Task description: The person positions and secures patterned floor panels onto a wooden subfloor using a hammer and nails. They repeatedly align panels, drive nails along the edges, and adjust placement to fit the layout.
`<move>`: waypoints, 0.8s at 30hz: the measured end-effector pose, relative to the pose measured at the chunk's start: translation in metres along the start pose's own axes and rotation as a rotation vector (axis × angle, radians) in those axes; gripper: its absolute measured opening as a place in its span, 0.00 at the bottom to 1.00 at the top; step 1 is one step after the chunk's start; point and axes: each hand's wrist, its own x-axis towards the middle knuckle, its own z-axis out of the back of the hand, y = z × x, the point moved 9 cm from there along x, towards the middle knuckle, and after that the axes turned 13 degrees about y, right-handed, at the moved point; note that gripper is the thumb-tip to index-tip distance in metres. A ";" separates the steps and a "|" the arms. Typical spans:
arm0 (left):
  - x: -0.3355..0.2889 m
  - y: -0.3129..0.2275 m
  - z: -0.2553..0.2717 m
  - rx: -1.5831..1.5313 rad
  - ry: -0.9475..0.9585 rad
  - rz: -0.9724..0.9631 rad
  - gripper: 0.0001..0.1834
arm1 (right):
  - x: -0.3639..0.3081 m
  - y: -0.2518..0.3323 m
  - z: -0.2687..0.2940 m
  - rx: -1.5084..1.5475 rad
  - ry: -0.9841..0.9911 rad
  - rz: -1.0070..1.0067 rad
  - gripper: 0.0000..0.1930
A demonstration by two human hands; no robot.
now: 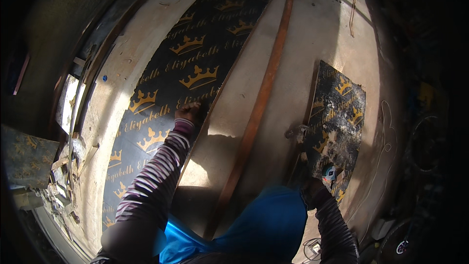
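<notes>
A long black board [198,76] printed with gold crowns and lettering lies on the floor in front of me. My left hand [188,112] is over the board near its right edge, its fingers curled closed. Whatever those fingers may hold is too small or hidden to make out. My right hand [309,190] is low beside my blue garment [273,215], dark and in shadow, with its fingers not readable. Just to its right, a small teal and white tool [330,172] sits on a shorter, worn black board [339,117].
A long narrow brown bar [266,88] runs along the floor between the two boards. Scrap pieces and debris [63,186] are piled at the left. A thin cable [383,151] curves along the right side. Bright sunlit patches [195,171] break up the shadowed floor.
</notes>
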 end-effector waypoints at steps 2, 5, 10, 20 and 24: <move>0.033 -0.028 -0.019 0.322 -0.081 -0.010 0.07 | -0.005 0.006 -0.010 -0.149 -0.024 -0.032 0.08; 0.076 -0.069 -0.041 0.591 -0.136 -0.136 0.10 | -0.005 0.010 -0.013 -0.355 -0.085 -0.023 0.10; 0.138 -0.087 -0.084 0.605 -0.085 -0.320 0.09 | 0.015 -0.006 0.007 -0.473 -0.086 -0.004 0.09; 0.251 -0.132 -0.173 0.763 -0.008 -0.435 0.11 | -0.013 0.028 -0.017 -0.898 -0.031 -0.087 0.13; 0.266 -0.118 -0.182 0.884 0.014 -0.369 0.12 | -0.019 0.030 -0.009 -0.727 -0.079 -0.197 0.12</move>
